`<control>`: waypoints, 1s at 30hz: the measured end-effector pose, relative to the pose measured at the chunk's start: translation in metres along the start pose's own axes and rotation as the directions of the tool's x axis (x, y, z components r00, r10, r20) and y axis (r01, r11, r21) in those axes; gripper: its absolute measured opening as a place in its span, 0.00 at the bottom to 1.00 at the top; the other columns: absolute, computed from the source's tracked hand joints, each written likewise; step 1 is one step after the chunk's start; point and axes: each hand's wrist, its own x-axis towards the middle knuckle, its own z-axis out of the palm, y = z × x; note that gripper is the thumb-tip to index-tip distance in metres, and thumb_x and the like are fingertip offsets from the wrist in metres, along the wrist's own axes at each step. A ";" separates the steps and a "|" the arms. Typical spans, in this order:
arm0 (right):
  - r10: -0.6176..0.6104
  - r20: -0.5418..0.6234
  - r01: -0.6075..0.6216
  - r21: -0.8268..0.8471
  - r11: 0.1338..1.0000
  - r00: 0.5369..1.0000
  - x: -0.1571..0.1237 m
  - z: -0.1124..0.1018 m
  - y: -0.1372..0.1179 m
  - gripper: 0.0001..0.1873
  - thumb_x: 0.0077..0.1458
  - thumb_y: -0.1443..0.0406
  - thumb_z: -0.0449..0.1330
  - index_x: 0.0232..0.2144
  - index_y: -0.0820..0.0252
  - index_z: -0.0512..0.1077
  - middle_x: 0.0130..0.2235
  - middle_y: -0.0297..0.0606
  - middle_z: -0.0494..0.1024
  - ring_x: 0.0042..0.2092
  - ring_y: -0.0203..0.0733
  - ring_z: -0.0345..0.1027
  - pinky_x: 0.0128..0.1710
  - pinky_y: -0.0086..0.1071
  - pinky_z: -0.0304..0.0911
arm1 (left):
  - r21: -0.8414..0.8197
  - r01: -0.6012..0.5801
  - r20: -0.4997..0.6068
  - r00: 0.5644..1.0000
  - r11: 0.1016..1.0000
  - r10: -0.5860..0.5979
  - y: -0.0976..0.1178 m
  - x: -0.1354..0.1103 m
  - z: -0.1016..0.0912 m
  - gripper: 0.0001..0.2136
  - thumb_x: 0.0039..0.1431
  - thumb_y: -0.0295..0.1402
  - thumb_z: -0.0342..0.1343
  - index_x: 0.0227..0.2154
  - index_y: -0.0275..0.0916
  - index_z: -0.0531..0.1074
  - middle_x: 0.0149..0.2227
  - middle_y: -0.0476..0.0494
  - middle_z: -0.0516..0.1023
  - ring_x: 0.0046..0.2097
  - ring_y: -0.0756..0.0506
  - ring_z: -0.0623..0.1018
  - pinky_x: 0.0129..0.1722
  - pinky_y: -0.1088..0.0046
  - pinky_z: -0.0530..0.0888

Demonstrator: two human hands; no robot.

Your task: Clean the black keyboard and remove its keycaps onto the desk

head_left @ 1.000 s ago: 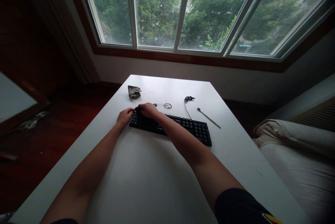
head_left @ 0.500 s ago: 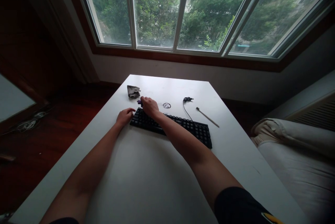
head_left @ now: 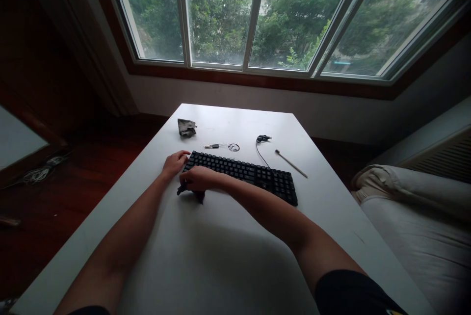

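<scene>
A black keyboard [head_left: 235, 170] lies at a slant across the white table. My left hand [head_left: 175, 163] is at its far left corner, fingers closed against the left end. My right hand [head_left: 196, 178] is over the near left edge of the keyboard, shut on a dark cloth [head_left: 199, 196]. Part of the cloth hangs below the fingers toward the tabletop, and the rest is hidden in the hand. The keyboard's bundled USB cable [head_left: 263, 139] lies behind it.
Behind the keyboard lie a small metal-ended tool [head_left: 211, 146] and a wire ring [head_left: 233, 147]. A crumpled grey cloth [head_left: 187, 127] sits at the far left of the white table [head_left: 228, 256]. A thin brush [head_left: 291, 163] is at the right. A cushioned seat [head_left: 412, 217] stands beyond the table's right edge.
My right hand has moved nearer to me, from the keyboard's far left edge to its near left edge, with the dark cloth. The metal-ended tool is now uncovered. My left hand stays put.
</scene>
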 end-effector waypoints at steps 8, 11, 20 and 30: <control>0.329 -0.438 -0.438 -0.176 0.881 0.837 -0.009 -0.048 0.041 0.13 0.60 0.67 0.56 0.46 0.56 0.73 0.47 0.42 0.77 0.48 0.46 0.68 0.42 0.33 0.60 | 0.128 -0.159 0.085 0.985 0.979 0.149 0.006 -0.001 0.002 0.24 0.63 0.43 0.49 0.61 0.48 0.68 0.43 0.46 0.79 0.42 0.44 0.76 0.47 0.69 0.70; 0.382 -0.367 -0.487 -0.254 0.836 0.848 -0.009 -0.038 0.050 0.13 0.62 0.68 0.53 0.47 0.56 0.72 0.49 0.45 0.75 0.51 0.48 0.67 0.43 0.35 0.61 | 0.117 -0.170 0.080 0.984 0.978 0.162 0.006 -0.001 0.002 0.23 0.64 0.43 0.49 0.61 0.49 0.68 0.42 0.47 0.78 0.40 0.46 0.75 0.46 0.70 0.69; 0.253 -0.176 -0.292 -0.252 0.923 0.951 -0.012 0.008 0.021 0.16 0.60 0.67 0.55 0.50 0.58 0.70 0.45 0.42 0.78 0.45 0.46 0.72 0.39 0.32 0.61 | 0.119 -0.185 0.063 0.982 0.976 0.178 0.006 -0.003 0.004 0.23 0.63 0.42 0.49 0.60 0.47 0.69 0.40 0.47 0.78 0.42 0.45 0.75 0.45 0.70 0.69; 0.465 -0.384 -0.567 -0.216 0.795 0.798 -0.035 -0.051 0.030 0.13 0.62 0.63 0.55 0.48 0.57 0.70 0.47 0.43 0.79 0.46 0.47 0.72 0.41 0.32 0.60 | 0.134 -0.187 0.053 0.982 0.973 0.181 0.007 -0.004 0.005 0.22 0.64 0.43 0.48 0.59 0.48 0.69 0.40 0.48 0.78 0.39 0.46 0.74 0.43 0.70 0.69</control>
